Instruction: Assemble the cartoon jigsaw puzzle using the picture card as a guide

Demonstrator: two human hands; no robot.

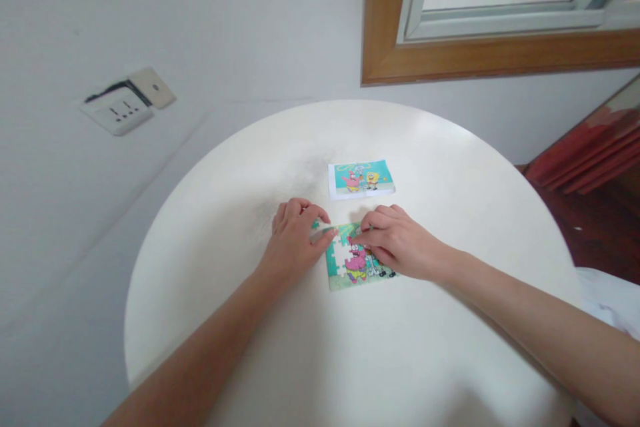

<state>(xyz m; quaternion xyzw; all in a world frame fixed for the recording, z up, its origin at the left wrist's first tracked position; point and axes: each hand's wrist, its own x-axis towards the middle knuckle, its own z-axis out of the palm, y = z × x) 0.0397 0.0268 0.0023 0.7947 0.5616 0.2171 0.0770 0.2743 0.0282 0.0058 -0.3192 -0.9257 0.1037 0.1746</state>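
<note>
Left hand [299, 232] curling round teal puzzle piece [315, 223]; right hand [393, 239] likely steadying jigsaw [357, 267]; can't tell either finger grip. Picture card [363, 179] facing worker.

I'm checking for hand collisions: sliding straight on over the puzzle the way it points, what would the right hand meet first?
Most likely the left hand, its thumb ahead of the right hand across the puzzle; exact heights are unclear.

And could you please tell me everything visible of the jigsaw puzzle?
The jigsaw puzzle is a flat, cardboard-looking rectangle, mostly teal with a pink starfish. A jagged white gap shows towards its left. It lies on the white table; the right hand rests on its upper right, the left hand reaches its upper left.
</note>
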